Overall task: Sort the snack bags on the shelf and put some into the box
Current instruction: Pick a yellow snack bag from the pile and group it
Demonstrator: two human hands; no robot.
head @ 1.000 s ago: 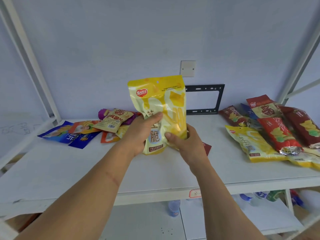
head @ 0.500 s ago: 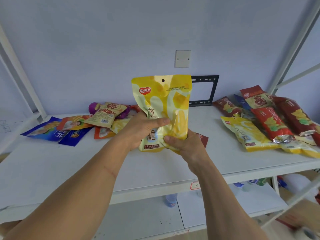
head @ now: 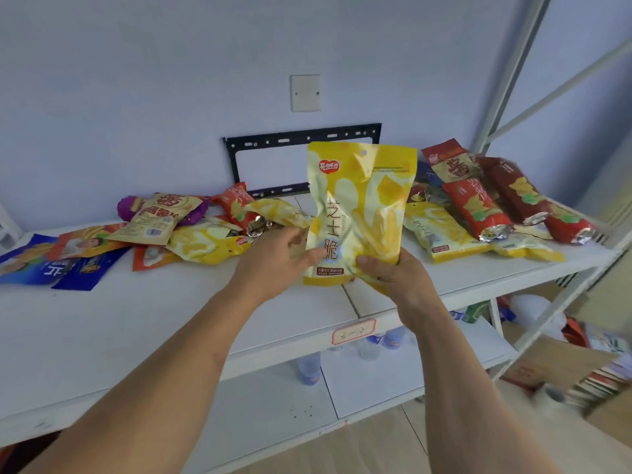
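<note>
I hold a yellow snack bag (head: pixel 359 213) upright above the front of the white shelf (head: pixel 154 319). My left hand (head: pixel 273 258) pinches its lower left edge, thumb on the front and fingers behind. At the bag's bottom right corner, my right hand (head: pixel 393 273) grips it. A mixed pile of bags (head: pixel 191 241) lies on the shelf to the left, with blue ones (head: pixel 34 265) at the far end. Red bags (head: pixel 478 206) and yellow bags (head: pixel 436 234) lie in a row on the right. A brown cardboard box (head: pixel 561 364) shows blurred at the lower right.
A black wall bracket (head: pixel 301 142) hangs behind the shelf. White frame posts (head: pixel 513 73) rise at the right end. Water bottles (head: pixel 307 371) stand on the lower shelf. Stacked items (head: pixel 602 381) lie on the floor at the right.
Both hands have carried the yellow bag to the right, close to the right-hand row. My left hand has slid from the bag's front to its left edge.
</note>
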